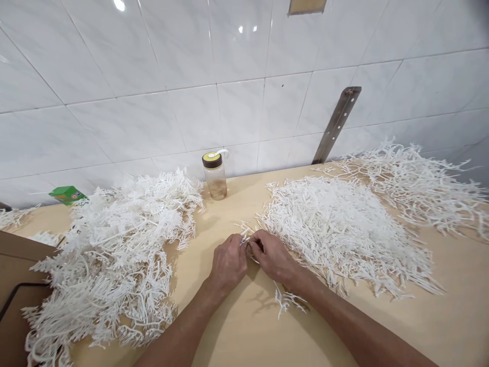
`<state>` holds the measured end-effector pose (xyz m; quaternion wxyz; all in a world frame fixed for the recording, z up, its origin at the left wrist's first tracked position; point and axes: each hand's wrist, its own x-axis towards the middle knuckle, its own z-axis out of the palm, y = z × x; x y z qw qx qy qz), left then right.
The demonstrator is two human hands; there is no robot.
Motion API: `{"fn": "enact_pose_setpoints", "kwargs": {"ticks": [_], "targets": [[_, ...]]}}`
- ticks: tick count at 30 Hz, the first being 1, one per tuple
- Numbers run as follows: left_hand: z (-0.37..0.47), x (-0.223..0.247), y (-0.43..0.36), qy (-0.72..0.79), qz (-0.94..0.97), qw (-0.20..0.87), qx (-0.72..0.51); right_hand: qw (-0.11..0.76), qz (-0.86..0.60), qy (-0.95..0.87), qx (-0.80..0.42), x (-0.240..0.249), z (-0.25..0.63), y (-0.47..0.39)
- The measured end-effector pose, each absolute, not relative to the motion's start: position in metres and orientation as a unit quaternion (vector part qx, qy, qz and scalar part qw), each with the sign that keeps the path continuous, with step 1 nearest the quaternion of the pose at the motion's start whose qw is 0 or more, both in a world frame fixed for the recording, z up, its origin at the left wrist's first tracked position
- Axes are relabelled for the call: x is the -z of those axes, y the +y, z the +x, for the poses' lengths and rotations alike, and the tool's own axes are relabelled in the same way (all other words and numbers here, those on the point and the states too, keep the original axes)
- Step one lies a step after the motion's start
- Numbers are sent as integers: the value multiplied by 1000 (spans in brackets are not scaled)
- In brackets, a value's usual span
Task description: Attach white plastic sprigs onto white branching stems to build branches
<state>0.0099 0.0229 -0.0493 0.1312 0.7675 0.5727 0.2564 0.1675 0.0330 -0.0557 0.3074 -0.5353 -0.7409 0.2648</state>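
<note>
My left hand (229, 260) and my right hand (273, 255) meet over the middle of the table, thumbs and fingers pinched close together. Between the fingertips is a small white branched plastic piece (244, 233), thin tips of it poking out above them. Most of that piece is hidden by the fingers. Below my right wrist shows a white branched stem (284, 300); I cannot tell whether it joins the held piece. Just right of my right hand lies a heap of short white plastic sticks (336, 224). A taller heap of white branched pieces (126, 250) lies to the left.
A clear bottle (216, 183) with a dark and yellow lid stands near the tiled wall (237, 117). Bare white stems (424, 188) are piled at the back right, beside a metal bracket (336, 125). A green carton (66, 194) and a cardboard box (23, 285) are at the left.
</note>
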Motion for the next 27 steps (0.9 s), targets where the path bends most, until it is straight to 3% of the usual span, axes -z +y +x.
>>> {"fn": "enact_pose_setpoints", "kwargs": {"ticks": [6,12,17,27], "targets": [[13,50,26,620,740,135,-221,305,-489,-778,-252,52,161,26],[4,45,31,565,647,315,-403,424,-511,-655,-360,39,171,30],[1,43,34,516,604,405,-453,469,-512,-600,-397,36,179,36],[-1,45,38,491,569,458,-474,443,-434,-508,-598,43,181,42]]}}
